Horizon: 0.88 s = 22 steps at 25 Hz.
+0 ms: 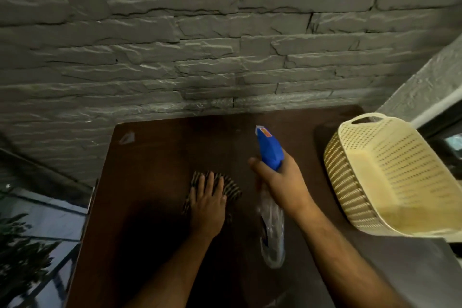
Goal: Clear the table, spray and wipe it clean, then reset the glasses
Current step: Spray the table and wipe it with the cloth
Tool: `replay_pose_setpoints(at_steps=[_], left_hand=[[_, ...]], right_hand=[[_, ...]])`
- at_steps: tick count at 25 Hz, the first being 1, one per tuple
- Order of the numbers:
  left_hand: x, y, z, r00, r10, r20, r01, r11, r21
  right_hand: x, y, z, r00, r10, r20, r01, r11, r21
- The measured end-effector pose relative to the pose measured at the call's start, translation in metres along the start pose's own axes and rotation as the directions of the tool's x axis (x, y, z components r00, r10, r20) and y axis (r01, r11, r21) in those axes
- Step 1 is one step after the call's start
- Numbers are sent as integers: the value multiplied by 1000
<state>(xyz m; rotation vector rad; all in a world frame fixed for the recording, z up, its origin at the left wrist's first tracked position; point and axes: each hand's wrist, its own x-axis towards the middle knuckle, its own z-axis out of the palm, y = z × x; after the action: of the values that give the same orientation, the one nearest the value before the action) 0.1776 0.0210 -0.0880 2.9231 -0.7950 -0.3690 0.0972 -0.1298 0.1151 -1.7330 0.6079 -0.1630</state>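
Observation:
My right hand grips the neck of a spray bottle with a blue trigger head, its nozzle aimed toward the far side of the dark brown table. The clear bottle body hangs below my fist, above the tabletop. My left hand lies flat, fingers spread, pressing a dark striped cloth onto the middle of the table. No glasses are in view.
A cream perforated plastic basket stands at the table's right side, its inside looking empty. A grey stone wall runs behind the table. A small pale smudge marks the far left corner. Floor and a plant lie beyond the left edge.

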Motion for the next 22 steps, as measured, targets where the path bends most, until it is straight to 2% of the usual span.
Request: replay_pose_setpoints(at_steps=[1,3,6,9,11,13,16,22], left_hand=[[-14,0,4,1000,0,-8,0,1000,-7],[-41,5,5,997,4,80,-3,1000,-10],[-75,15,1,992,4,129,-5,1000,13],[-83,16,-2,981,43,189,-58,996,72],[-84,16,-1,978,29,209,-39,998,45],[-89,18,-1,972,81,221,-90,995,31],[-116,32,1,962,162,220,-165,986,-5],[-180,96,-7,979,83,187,-49,982,-181]], right_hand=[[-7,0,-3,1000,-26,-6,26,1000,4],[-24,-3,-10,998,-64,-14,64,998,-2],[-51,-2,-17,986,-134,-94,133,991,-24],[-71,4,-19,978,-168,-121,165,986,-40],[-79,11,-21,970,-209,-127,207,978,-35],[-90,18,-27,971,-225,-79,222,974,-46],[-110,28,-49,987,-157,42,160,985,-58],[-151,46,-118,988,-113,101,120,990,-72]])
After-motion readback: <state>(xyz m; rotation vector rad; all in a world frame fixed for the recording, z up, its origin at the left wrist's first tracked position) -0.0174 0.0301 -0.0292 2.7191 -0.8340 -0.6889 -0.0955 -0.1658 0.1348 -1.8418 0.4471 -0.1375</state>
